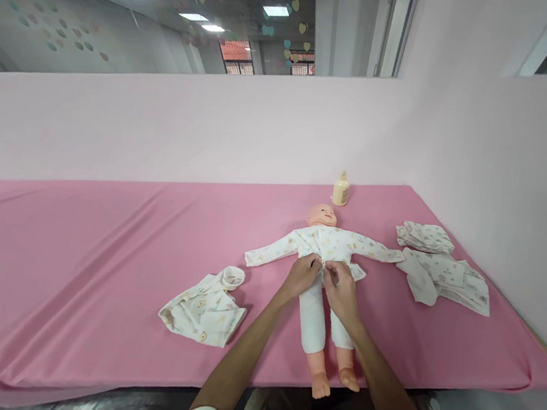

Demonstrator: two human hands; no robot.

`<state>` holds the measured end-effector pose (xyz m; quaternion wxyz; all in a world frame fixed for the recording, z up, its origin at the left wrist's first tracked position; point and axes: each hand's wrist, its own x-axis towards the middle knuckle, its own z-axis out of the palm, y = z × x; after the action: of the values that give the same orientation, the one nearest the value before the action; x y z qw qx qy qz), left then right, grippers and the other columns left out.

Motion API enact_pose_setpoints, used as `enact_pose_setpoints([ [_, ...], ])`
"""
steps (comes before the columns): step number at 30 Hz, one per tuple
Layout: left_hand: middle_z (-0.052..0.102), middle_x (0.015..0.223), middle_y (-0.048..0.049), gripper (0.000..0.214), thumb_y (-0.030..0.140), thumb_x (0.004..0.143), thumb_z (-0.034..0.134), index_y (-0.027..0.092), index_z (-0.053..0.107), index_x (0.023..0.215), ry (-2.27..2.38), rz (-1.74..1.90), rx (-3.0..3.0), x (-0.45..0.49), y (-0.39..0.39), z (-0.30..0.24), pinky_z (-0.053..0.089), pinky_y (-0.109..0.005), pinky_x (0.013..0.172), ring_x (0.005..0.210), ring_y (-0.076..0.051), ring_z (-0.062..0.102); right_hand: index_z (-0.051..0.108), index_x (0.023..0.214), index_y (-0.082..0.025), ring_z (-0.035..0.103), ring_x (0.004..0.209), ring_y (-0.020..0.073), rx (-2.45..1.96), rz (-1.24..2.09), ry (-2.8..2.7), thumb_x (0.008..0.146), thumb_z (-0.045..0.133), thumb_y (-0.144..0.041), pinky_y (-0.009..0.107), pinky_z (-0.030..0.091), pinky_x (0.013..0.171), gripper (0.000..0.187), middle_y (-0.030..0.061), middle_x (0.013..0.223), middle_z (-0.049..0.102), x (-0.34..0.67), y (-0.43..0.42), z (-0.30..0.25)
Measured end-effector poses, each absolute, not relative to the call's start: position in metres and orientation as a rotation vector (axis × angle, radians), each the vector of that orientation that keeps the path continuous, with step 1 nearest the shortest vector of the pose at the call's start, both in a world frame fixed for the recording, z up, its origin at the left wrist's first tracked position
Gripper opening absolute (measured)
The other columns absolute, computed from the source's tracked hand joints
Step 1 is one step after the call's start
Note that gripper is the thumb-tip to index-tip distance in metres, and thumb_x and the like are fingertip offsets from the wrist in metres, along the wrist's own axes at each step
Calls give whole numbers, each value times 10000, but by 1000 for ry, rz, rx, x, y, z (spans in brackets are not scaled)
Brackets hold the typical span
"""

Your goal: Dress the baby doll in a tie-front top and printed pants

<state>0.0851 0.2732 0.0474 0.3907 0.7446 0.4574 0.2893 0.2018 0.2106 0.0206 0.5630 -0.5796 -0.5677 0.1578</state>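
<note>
A baby doll [323, 215] lies on its back on the pink-covered table, feet toward me. It wears a white patterned long-sleeved shirt [332, 241] with the sleeves spread wide, and plain white trousers [312, 318]. My left hand [303, 273] pinches the shirt's front edge at the doll's waist. Just beside it, my right hand [340, 286] also has its fingertips closed on the shirt's front. The exact spot between my fingertips is too small to make out.
Crumpled patterned baby clothing [206, 309] lies left of the doll. Folded garments [425, 237] and a spread garment [450, 279] lie to the right. A cream pump bottle [340, 190] stands behind the doll's head. The pink sheet [94, 262] has creases; walls border the back and right.
</note>
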Motion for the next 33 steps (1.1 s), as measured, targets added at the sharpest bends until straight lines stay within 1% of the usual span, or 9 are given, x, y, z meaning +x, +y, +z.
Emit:
enact_pose_setpoints([
  [3,515,651,28,267,312,869,366,188,445,645,1154,713,1871,84,274,50,358,-253,613,643,-125,471,633,998,-190,591,939,236,-1376,333,-1399,902,455,-243,409,508,836,208,93,962,653,201,209,21],
  [6,551,693,17,281,346,889,375,185,473,680,1168,718,1886,82,267,54,377,-263,634,671,-134,502,605,1120,-191,579,988,239,-1416,267,-1454,881,459,-201,420,503,870,280,95,1023,639,202,207,17],
  [11,610,958,-26,203,352,883,487,200,554,1001,1232,684,2181,61,234,51,442,-313,764,886,-188,562,554,1234,-208,527,1126,278,-1520,-6,-1591,865,512,-217,473,449,958,371,114,1183,587,224,192,6],
  [14,589,1050,-47,210,323,889,509,213,531,1066,1312,642,2359,47,217,43,462,-331,771,958,-208,560,578,1193,-232,523,1133,281,-1536,-72,-1743,857,545,-230,448,445,960,337,99,1181,585,240,180,5],
  [17,588,1042,-38,188,304,913,495,225,516,1083,1328,602,2464,40,209,38,471,-322,742,961,-204,575,610,1131,-238,542,1072,271,-1562,-100,-1849,873,550,-242,419,458,915,265,90,1131,593,247,175,10],
  [20,603,1010,-37,152,284,931,481,220,531,1059,1348,592,2537,40,210,36,460,-308,696,901,-197,597,642,1051,-239,556,950,244,-1577,-145,-1920,920,504,-246,397,459,853,191,75,1030,607,249,179,12],
  [24,627,945,-38,136,252,953,429,216,558,982,1385,612,2572,38,211,35,421,-289,631,812,-185,608,654,918,-225,564,844,221,-1538,-161,-1926,965,423,-249,375,461,788,238,65,921,627,253,188,9],
  [29,633,859,-27,227,230,979,354,203,554,874,1403,623,2543,41,211,36,387,-281,609,718,-161,592,616,811,-209,598,742,212,-1454,113,-1765,966,409,-254,358,479,699,262,53,794,649,245,187,19],
  [33,643,886,-28,230,251,987,353,199,556,890,1334,709,2535,49,213,36,424,-291,658,753,-164,598,616,811,-215,600,717,201,-1396,245,-1656,958,424,-281,332,479,643,251,41,754,633,230,188,28],
])
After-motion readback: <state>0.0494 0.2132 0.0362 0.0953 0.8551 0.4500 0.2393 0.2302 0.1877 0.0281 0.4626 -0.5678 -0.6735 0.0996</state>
